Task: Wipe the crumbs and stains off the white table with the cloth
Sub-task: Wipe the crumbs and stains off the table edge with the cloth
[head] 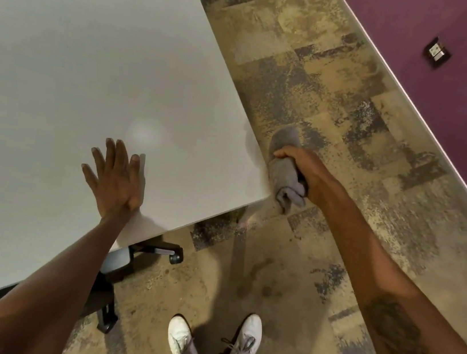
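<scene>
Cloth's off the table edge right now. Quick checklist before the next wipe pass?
1. Cloth gripped in right hand: ok.
2. Cloth touching the white table: not ok, it hangs beside the right edge near the corner.
3. Left hand flat on the table, bracing: ok.
4. Crumbs or stains left: cannot tell; only a faint smear near the right edge.
5. Chair under the table, clear of the feet: ok.

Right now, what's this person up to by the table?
A person is cleaning a white table. The left hand lies flat on the tabletop near its corner, fingers spread. The right hand grips a bunched grey cloth just past the table's edge, over the patterned floor. No crumbs or stains are clearly visible on the surface.
</scene>
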Demonstrator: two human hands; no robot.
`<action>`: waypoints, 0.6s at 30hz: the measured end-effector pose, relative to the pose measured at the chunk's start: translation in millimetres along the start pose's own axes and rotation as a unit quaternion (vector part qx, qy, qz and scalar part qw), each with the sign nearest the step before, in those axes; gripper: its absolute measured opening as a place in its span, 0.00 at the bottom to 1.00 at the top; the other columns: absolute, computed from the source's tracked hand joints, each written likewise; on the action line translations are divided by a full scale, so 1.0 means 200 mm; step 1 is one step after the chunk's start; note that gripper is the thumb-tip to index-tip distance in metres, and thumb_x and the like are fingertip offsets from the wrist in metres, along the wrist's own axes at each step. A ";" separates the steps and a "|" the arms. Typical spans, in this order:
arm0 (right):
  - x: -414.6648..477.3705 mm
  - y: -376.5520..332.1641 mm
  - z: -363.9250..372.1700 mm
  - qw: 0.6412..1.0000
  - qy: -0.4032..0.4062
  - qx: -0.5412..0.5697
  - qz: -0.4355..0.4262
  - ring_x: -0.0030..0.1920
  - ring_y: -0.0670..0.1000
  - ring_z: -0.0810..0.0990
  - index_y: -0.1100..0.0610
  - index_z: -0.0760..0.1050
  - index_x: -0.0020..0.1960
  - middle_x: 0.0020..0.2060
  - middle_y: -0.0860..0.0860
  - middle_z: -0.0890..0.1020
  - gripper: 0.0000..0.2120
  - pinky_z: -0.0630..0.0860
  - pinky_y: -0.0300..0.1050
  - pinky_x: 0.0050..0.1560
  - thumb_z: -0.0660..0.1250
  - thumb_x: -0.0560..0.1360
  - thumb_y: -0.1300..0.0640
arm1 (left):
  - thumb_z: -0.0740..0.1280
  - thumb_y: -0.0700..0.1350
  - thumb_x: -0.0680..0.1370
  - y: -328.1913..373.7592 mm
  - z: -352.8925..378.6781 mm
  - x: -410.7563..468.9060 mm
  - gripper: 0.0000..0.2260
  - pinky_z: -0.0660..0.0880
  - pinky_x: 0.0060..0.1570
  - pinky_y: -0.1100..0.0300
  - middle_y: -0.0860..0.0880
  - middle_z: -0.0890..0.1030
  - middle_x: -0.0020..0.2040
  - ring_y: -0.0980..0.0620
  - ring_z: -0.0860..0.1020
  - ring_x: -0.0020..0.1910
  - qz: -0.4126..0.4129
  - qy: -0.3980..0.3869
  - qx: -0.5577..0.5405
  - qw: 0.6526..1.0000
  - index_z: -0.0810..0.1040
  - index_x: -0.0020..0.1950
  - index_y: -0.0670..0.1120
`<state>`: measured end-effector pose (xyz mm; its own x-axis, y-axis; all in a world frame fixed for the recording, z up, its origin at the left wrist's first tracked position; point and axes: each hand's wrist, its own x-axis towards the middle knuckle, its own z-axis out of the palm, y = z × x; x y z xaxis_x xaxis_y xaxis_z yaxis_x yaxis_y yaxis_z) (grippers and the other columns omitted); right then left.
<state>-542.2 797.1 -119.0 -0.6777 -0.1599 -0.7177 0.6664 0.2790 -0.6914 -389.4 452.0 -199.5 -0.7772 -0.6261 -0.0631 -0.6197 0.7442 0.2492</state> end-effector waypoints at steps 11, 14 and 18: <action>0.14 0.13 0.22 0.987 0.037 0.135 -0.077 0.42 0.52 0.84 0.53 0.81 0.51 0.42 0.50 0.86 0.09 0.79 0.50 0.47 0.68 0.76 0.49 | 0.37 0.64 0.83 0.02 -0.02 -0.01 0.34 0.43 0.80 0.36 0.49 0.51 0.85 0.42 0.46 0.84 -0.001 -0.017 0.005 1.000 0.52 0.84 0.48; 0.19 0.12 0.24 0.981 0.054 0.161 -0.090 0.39 0.52 0.84 0.54 0.82 0.50 0.38 0.50 0.85 0.09 0.78 0.49 0.42 0.67 0.77 0.50 | 0.39 0.66 0.83 0.03 -0.03 0.00 0.34 0.43 0.80 0.35 0.48 0.51 0.85 0.42 0.46 0.84 -0.004 -0.020 0.004 1.000 0.52 0.84 0.47; 0.25 0.07 0.25 0.974 0.056 0.201 -0.083 0.37 0.52 0.85 0.55 0.81 0.53 0.38 0.50 0.86 0.09 0.79 0.46 0.36 0.67 0.78 0.52 | 0.38 0.67 0.83 0.03 -0.04 0.00 0.36 0.42 0.80 0.35 0.48 0.50 0.85 0.42 0.45 0.84 0.001 -0.026 -0.002 1.000 0.52 0.84 0.47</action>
<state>-551.2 745.8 -167.5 -0.8012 -0.0605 -0.5954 0.5974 -0.1400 -0.7897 -391.8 455.4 -190.4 -0.7833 -0.6115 -0.1120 -0.6175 0.7444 0.2542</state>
